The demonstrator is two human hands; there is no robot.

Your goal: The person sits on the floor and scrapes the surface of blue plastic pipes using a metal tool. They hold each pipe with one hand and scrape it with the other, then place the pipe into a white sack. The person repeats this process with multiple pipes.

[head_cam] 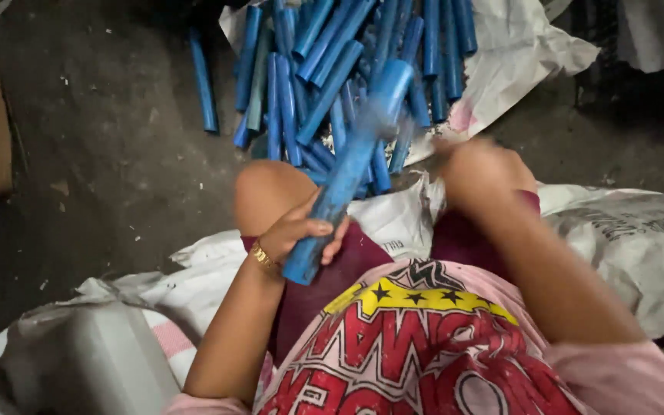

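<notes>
R hand [479,170] blurred, grip unclear

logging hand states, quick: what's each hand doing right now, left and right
Left hand: closed around the lower end of a blue pipe.
Right hand: blurred, near the pipe's upper part; open or closed cannot be told.

The single view comes from a camera on the person's head, tipped steeply down over their own chest and lap, so the pink shirt [432,346] fills the bottom of the frame at very close range. It faces forward and down toward the dark floor [117,154], taking in the heap of blue pipes [332,69] at the top centre. The upper right centre is smeared, probably by motion.
</notes>
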